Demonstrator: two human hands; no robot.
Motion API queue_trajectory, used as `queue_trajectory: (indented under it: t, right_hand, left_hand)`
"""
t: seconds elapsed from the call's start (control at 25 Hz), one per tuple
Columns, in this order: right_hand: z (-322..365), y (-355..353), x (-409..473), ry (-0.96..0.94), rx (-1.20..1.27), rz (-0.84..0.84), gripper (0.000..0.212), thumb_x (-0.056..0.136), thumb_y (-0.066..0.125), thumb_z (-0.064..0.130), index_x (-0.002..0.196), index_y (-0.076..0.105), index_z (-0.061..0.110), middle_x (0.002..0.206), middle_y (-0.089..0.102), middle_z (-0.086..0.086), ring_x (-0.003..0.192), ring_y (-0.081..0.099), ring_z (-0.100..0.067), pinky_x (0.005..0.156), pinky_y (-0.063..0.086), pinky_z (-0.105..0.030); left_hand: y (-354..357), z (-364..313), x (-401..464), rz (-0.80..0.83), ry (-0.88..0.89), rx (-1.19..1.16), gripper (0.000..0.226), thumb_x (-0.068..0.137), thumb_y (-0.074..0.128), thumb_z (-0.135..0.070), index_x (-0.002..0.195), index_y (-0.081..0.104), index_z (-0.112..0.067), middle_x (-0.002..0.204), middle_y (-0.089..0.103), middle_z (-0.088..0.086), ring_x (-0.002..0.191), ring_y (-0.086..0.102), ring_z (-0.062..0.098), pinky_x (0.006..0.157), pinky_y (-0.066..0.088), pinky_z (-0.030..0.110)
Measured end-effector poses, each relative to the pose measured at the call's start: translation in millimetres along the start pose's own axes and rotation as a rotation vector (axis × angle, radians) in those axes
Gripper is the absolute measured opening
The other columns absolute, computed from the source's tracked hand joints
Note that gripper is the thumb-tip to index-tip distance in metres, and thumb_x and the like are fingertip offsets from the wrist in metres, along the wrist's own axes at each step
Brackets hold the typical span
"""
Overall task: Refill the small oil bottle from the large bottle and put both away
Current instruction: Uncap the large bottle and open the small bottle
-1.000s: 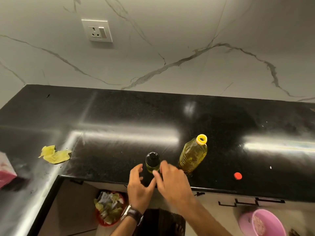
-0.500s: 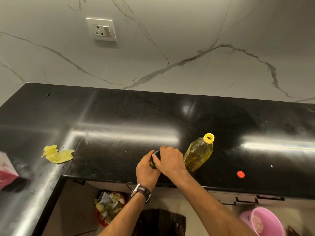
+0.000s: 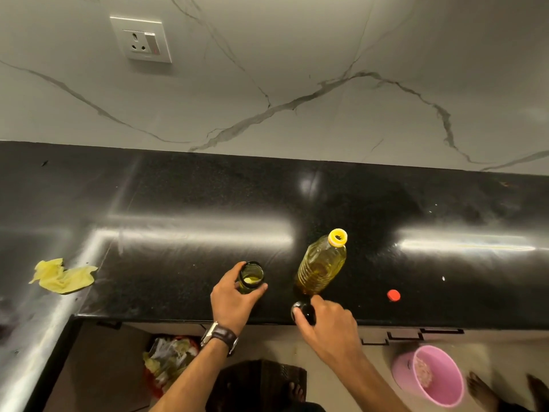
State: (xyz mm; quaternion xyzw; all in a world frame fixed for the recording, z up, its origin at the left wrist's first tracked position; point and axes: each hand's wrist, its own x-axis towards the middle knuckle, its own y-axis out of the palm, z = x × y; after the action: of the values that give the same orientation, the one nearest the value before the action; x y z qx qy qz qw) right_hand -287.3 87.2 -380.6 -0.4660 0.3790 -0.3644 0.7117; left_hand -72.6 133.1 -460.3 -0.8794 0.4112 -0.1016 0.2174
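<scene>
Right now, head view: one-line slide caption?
Left hand steadies the uncapped small bottle; right hand holds its black cap beside the large bottle.

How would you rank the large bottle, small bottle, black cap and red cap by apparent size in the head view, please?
1. large bottle
2. small bottle
3. black cap, partly hidden by the right hand
4. red cap

The two caps look close in size.

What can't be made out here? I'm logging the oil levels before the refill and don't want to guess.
- Small bottle, head view: the left hand wraps its side, so its oil level is hidden.
- Black cap: right hand covers part of it; whether it rests on the counter is unclear.
- Large bottle: base in dark shadow.
- Pink bucket: contents blurred.
</scene>
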Motion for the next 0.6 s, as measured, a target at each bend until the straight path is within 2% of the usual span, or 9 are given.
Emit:
queue_trajectory:
  t: [0.12, 0.2, 0.28, 0.4, 0.6]
  right_hand:
    - [-60, -5, 7, 0.156, -0.030, -0.022, 0.039, 0.102, 0.048, 0.063, 0.108, 0.062, 0.027, 0.092, 0.065, 0.009, 0.079, 0.066, -0.006, 0.070, 0.059, -0.027]
    - [-93, -8, 22, 0.253, -0.075, -0.077, 0.041, 0.103, 0.050, 0.061, 0.108, 0.063, 0.022, 0.087, 0.063, 0.007, 0.075, 0.063, -0.011, 0.064, 0.054, -0.027]
    - [-117, -7, 38, 0.315, -0.116, -0.088, 0.043, 0.103, 0.051, 0.060, 0.110, 0.065, 0.020, 0.085, 0.063, 0.006, 0.075, 0.063, -0.012, 0.064, 0.055, -0.027]
    - [-134, 2, 54, 0.348, -0.137, -0.037, 0.044, 0.102, 0.052, 0.061, 0.116, 0.065, 0.021, 0.090, 0.067, 0.004, 0.082, 0.067, -0.013, 0.071, 0.061, -0.031]
    - [-141, 13, 64, 0.372, -0.103, 0.007, 0.047, 0.103, 0.052, 0.060, 0.124, 0.063, 0.020, 0.092, 0.067, 0.004, 0.081, 0.063, -0.010, 0.068, 0.053, -0.026]
  left_hand:
    - [1, -2, -1, -0.005, -0.011, -0.023, 0.076, 0.069, 0.096, -0.022, 0.137, 0.063, -0.016, 0.124, 0.069, -0.004, 0.114, 0.066, 0.012, 0.095, 0.057, 0.030]
    - [1, -1, -1, -0.011, -0.010, -0.016, 0.076, 0.069, 0.096, -0.021, 0.137, 0.063, -0.014, 0.124, 0.071, 0.001, 0.113, 0.066, 0.015, 0.093, 0.056, 0.028]
    - [2, 0, -1, -0.007, -0.003, -0.002, 0.075, 0.070, 0.096, -0.020, 0.137, 0.063, -0.013, 0.125, 0.071, 0.004, 0.114, 0.066, 0.016, 0.093, 0.054, 0.027]
    - [2, -1, -1, 0.004, 0.001, 0.013, 0.075, 0.071, 0.095, -0.019, 0.138, 0.062, -0.012, 0.126, 0.072, 0.005, 0.115, 0.065, 0.016, 0.092, 0.051, 0.022]
    - [2, -1, -1, 0.011, 0.002, 0.002, 0.076, 0.070, 0.095, -0.018, 0.138, 0.061, -0.012, 0.125, 0.071, 0.004, 0.114, 0.065, 0.015, 0.092, 0.052, 0.022]
